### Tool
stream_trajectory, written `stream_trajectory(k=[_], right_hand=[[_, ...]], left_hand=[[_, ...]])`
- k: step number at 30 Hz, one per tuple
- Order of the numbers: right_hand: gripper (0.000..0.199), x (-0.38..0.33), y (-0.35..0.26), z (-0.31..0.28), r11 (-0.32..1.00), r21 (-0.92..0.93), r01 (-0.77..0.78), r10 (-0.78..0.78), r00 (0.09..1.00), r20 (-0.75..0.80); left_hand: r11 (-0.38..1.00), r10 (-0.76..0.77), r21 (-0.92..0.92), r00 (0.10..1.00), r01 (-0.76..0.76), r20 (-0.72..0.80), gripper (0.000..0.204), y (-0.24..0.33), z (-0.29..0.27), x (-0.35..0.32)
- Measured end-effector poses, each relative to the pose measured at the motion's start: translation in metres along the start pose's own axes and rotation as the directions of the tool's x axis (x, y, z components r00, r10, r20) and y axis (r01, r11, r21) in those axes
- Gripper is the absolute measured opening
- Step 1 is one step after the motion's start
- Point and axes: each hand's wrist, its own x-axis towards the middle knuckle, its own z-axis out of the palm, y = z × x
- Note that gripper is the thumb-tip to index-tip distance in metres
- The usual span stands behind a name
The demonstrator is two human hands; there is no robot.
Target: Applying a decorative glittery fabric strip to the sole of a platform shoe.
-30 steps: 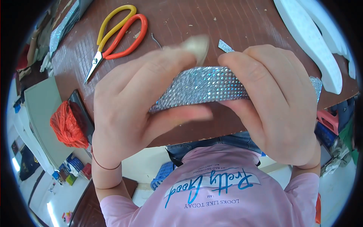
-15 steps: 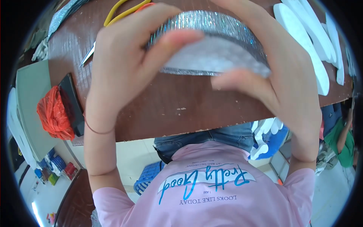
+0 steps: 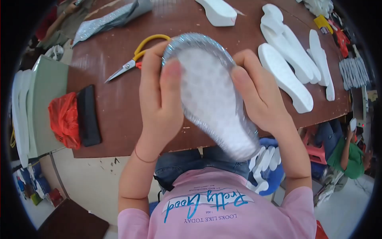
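The person holds a white shoe sole up above the brown counter, flat patterned face turned toward the camera, its rim wrapped in a silver glittery strip. The sole runs slantwise, one rounded end up near the scissors, the other low over the person's lap. The left hand has a closed grip on the sole's left edge, thumb laid across the white face and fingers curled behind. The right hand grips the right edge in the same closed way, thumb pressed at the rim and fingers wrapped around the back.

On the counter just behind the left hand lie yellow-handled scissors, blades pointing left. Farther left sit a black block and, touching it, a red plastic bag. To the right, well apart from the hands, several bare white soles lie side by side. A length of silver glitter material lies at the far left corner.
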Motion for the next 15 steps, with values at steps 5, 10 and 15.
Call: stream_trajectory(k=[5,10,15], right_hand=[[0.022,-0.021,-0.016,-0.008,0.967,-0.039,0.25,-0.253,0.963,-0.098],[0.024,-0.037,-0.027,-0.019,0.811,-0.24,0.533,-0.583,0.765,-0.272],[0.034,-0.048,-0.062,-0.044,0.666,-0.338,0.664,-0.742,0.635,-0.215]], left_hand=[[0.956,0.289,0.023,0.954,-0.291,0.077,0.035,0.038,0.003,-0.01],[0.939,0.333,-0.161,0.918,-0.303,0.216,0.039,0.083,0.001,-0.019],[0.821,0.501,0.174,0.833,-0.543,0.233,0.044,0.105,-0.004,-0.029]])
